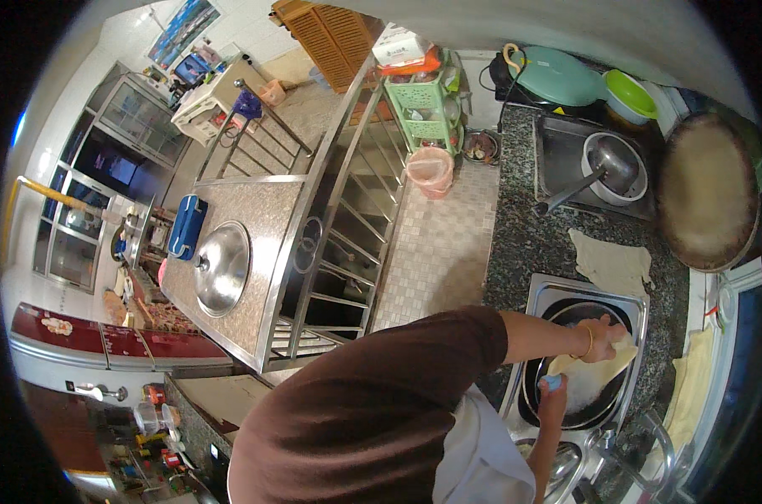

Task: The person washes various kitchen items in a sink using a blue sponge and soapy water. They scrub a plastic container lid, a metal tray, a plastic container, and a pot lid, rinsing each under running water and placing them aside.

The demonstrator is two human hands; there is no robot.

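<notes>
A large dark round pan (530,403) lies in the left sink basin (641,309), with whitish, foamy-looking material inside. My left hand (601,340), with a thin bracelet at the wrist, holds a pale yellow cloth (617,365) over the pan. Nearer to me, my right hand (553,394) grips a small light-blue object (552,380) by the pan's near side; most of it is hidden. A flat off-white cloth (611,259) rests on the granite counter (519,246) beside the basin.
A grey tray (545,157) with a white bowl (636,195) and a metal ladle (570,192) sits farther left. A big round pan (708,189) leans by the window. The faucet (661,435) stands right of the basin. Behind me are a pink bin (430,173) and steel railings (330,208).
</notes>
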